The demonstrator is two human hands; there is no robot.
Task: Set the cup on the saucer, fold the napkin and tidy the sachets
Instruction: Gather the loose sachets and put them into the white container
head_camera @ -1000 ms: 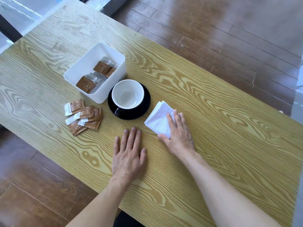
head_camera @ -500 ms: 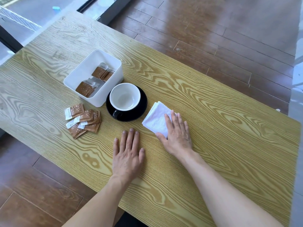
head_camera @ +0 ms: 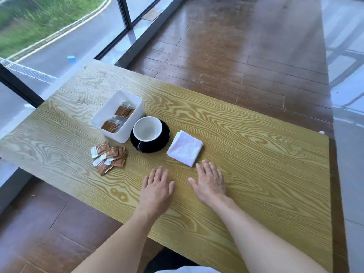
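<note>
A black cup with a white inside (head_camera: 147, 128) stands on a black saucer (head_camera: 164, 141) mid-table. Right of it lies a white napkin (head_camera: 185, 147), folded into a square. Left of the saucer a white box (head_camera: 102, 115) holds several brown sachets (head_camera: 118, 119). A loose pile of brown sachets (head_camera: 108, 157) lies on the table in front of the box. My left hand (head_camera: 156, 189) rests flat on the table, fingers apart, holding nothing. My right hand (head_camera: 209, 180) lies flat just below the napkin, apart from it.
The wooden table (head_camera: 256, 164) ends at the right near a dark strip. Brown floorboards lie beyond the far edge. A glass wall with a dark frame (head_camera: 128, 12) runs along the left side.
My right hand has come off the napkin and drawn back toward me. The view has tilted up, showing more floor and window. My left hand stays flat.
</note>
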